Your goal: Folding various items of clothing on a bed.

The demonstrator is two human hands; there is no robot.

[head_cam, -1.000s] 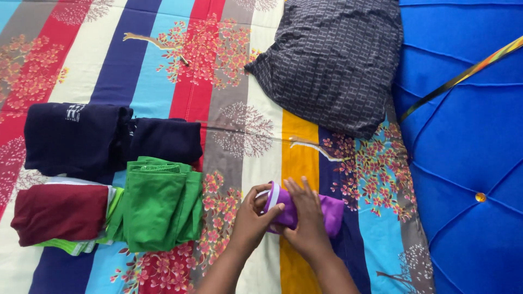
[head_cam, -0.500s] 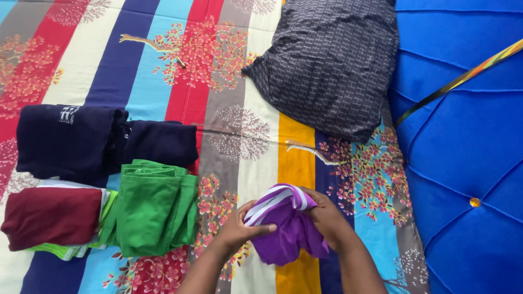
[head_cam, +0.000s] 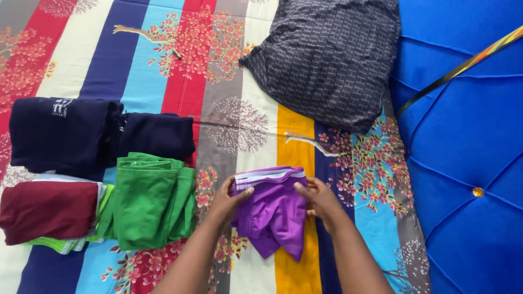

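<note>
A folded purple garment (head_cam: 275, 209) with a striped white waistband hangs a little above the striped floral bedsheet (head_cam: 229, 81). My left hand (head_cam: 226, 201) grips its left edge, thumb on the waistband. My right hand (head_cam: 321, 201) grips its right edge. The cloth's lower end droops loose between my forearms. To the left lies a folded green garment (head_cam: 152, 204), close to my left hand but not touching it.
Folded clothes lie at the left: a dark navy piece (head_cam: 60, 133), another navy piece (head_cam: 158, 136) and a maroon one (head_cam: 49, 209) on a light green striped item. A dark patterned pillow (head_cam: 329, 60) rests at the top. A blue tufted headboard (head_cam: 463, 152) fills the right.
Both hands lifted the purple garment off the sheet, where they had been pressing it flat. It moved slightly left and now hangs unfolded lower between my hands.
</note>
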